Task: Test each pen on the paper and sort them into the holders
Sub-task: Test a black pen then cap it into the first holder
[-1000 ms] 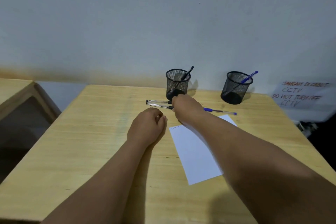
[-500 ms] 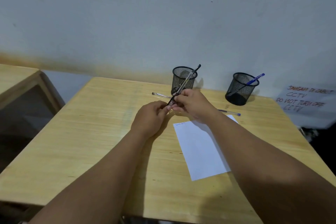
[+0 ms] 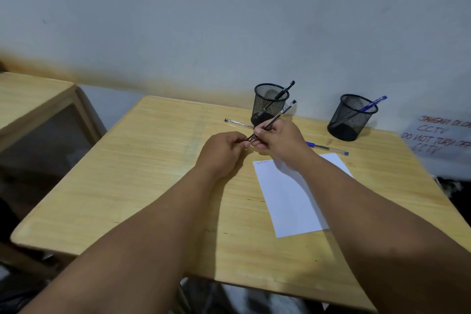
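I see the right hand (image 3: 279,139) pinching a clear-barrelled black pen (image 3: 274,119), which is now raised off the surface (image 3: 153,173) and angled up and away from the thumb; a second ago this hand was reaching down onto the pens lying flat. The left hand (image 3: 221,150) has come in to meet it, and its curled fingertips pinch the pen's near end, just beside the right thumb. My reading is that the cap is about to come off, so the test stroke has not begun.

Just below the right wrist lies the paper (image 3: 290,194), with a small scribble at its near-hand corner. Beyond the knuckles, another clear pen (image 3: 235,122) rests flat on the surface, and a blue pen (image 3: 327,147) lies to the right of the wrist.

Farther out behind the hands stands the left holder (image 3: 270,106), with a black pen in it. The right holder (image 3: 351,117) stands well to the right, holding a blue one.
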